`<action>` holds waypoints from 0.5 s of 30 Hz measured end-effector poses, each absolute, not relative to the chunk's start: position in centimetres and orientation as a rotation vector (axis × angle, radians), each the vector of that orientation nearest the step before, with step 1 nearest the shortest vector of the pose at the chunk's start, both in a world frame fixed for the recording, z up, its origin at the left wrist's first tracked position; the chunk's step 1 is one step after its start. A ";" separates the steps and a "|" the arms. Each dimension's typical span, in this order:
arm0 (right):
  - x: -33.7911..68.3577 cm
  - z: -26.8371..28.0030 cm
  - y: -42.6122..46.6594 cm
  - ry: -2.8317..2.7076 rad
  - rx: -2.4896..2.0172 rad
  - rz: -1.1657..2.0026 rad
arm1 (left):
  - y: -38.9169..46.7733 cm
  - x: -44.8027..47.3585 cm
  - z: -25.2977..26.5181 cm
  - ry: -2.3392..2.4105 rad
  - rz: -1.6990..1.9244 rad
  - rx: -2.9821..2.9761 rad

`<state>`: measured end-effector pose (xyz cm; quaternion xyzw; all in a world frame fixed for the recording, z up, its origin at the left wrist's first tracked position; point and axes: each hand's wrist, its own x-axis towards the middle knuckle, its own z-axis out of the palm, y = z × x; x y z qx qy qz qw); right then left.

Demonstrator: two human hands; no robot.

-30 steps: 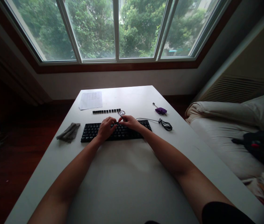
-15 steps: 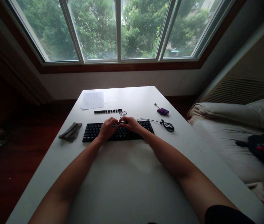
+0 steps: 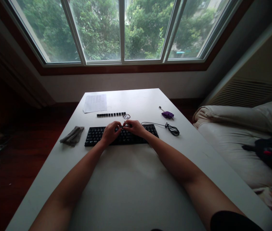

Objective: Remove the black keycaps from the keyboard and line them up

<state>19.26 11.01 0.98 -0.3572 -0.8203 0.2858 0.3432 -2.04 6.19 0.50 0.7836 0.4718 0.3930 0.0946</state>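
A black keyboard lies across the white table in front of me. My left hand is over its middle, fingers curled and thumb drawn in. Close beside it, my right hand has its fingertips pinched together, almost meeting the left ones above the keyboard's far rows. Whatever small thing is between the fingertips is too small to make out. Just behind the hands lies a small clear, ring-shaped item. Several loose black keycaps stand in a row beyond the keyboard.
A grey cloth lies left of the keyboard, and a printed sheet at the far left. To the right are the coiled black cable and a purple cloth item with a thin handle. A cushioned seat flanks the table.
My left hand's fingers and thumb have shifted slightly at the keyboard's far rows. The right hand has barely moved, and the things on the table stay in place.
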 end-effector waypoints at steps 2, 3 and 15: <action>19.2 1.0 11.0 -2.131 -0.928 0.738 | 6.2 -2.0 0.5 1.397 1.161 2.309; 19.2 1.0 11.0 -2.130 -0.925 0.734 | 6.2 -2.1 0.5 1.393 1.159 2.307; 19.0 0.4 10.9 -2.239 -0.941 0.527 | 6.1 -1.9 0.7 1.392 1.166 2.365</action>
